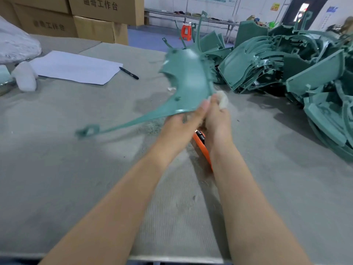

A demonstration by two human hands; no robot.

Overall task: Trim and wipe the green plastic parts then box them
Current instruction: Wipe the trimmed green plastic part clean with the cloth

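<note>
A curved green plastic part (188,81) with a long thin arm ending in a small loop is held above the table. My left hand (180,122) grips its lower edge. My right hand (216,119) is closed on a white cloth (222,99) pressed against the part's right edge. An orange utility knife (202,148) lies on the table under my right wrist, partly hidden. A big pile of green parts (282,67) covers the table's right side.
The grey cloth-covered table (76,169) carries white paper (76,67), a black marker (129,73) and a white plastic bag (15,43) at far left. Cardboard boxes (99,20) stack behind. Green shavings lie near my hands. An orange stool (186,31) stands on the floor.
</note>
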